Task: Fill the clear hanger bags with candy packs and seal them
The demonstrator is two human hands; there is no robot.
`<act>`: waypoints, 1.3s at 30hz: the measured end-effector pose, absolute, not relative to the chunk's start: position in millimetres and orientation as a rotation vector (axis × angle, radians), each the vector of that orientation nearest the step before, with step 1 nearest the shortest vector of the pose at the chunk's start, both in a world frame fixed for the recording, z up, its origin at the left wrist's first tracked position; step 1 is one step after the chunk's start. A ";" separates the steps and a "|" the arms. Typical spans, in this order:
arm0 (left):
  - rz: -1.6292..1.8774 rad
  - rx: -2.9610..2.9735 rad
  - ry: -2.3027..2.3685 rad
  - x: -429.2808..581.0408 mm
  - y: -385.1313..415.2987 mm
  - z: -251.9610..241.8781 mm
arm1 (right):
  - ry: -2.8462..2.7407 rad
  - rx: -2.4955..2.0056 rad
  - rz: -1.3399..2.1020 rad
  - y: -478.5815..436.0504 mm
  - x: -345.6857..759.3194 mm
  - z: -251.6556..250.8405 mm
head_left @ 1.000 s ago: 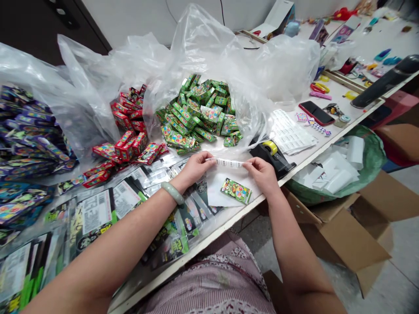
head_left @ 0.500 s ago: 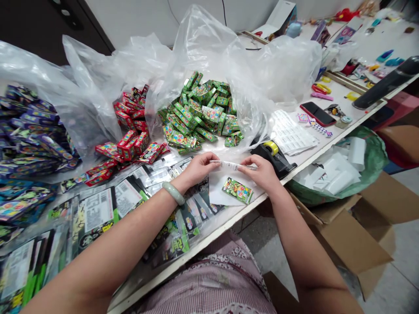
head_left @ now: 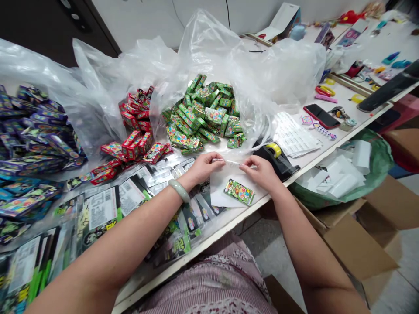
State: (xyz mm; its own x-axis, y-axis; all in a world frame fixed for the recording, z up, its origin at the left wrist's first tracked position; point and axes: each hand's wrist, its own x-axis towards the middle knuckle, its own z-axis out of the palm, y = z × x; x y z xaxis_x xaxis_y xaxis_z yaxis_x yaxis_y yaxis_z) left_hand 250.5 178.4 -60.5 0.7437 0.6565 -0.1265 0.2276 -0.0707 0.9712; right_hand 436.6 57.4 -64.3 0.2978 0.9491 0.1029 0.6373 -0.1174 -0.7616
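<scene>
My left hand (head_left: 203, 167) and my right hand (head_left: 261, 172) pinch the two ends of a narrow white label strip (head_left: 231, 163), held level just above the table. Under the strip lies a white sheet (head_left: 220, 190) with one small green box (head_left: 239, 192) on it, near the table's front edge. A pale green bangle (head_left: 179, 190) sits on my left wrist. Behind my hands a heap of green boxes (head_left: 203, 114) spills from a clear plastic bag (head_left: 209, 48).
Red boxes (head_left: 134, 131) and purple boxes (head_left: 32, 131) lie in heaps to the left. Printed flat packs (head_left: 98, 209) cover the near left. A black tape dispenser (head_left: 275, 156), label sheets (head_left: 293, 136) and a phone (head_left: 321, 116) lie right. A green bin (head_left: 376, 174) and cardboard boxes (head_left: 360, 244) stand below.
My hands have drawn slightly closer together and the strip has turned more edge-on. The view has shifted a little to the right.
</scene>
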 end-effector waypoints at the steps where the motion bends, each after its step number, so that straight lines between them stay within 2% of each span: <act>1: 0.408 1.647 0.725 250.0 179.0 -60.5 | -1.405 -1.835 0.567 57.6 436.9 -65.0; 6: 0.431 1.651 0.735 245.7 181.5 -62.9 | -1.328 -1.810 0.665 57.3 440.4 -66.5; 18: 0.461 1.643 0.700 247.4 182.9 -68.9 | -1.369 -1.831 0.658 54.8 444.1 -63.4; 24: 0.466 1.670 0.659 250.6 178.0 -61.8 | -1.625 -1.880 0.479 66.7 430.8 -44.0; 39: 0.458 1.641 0.681 244.5 180.7 -66.2 | -1.618 -1.945 0.654 80.9 423.5 -41.8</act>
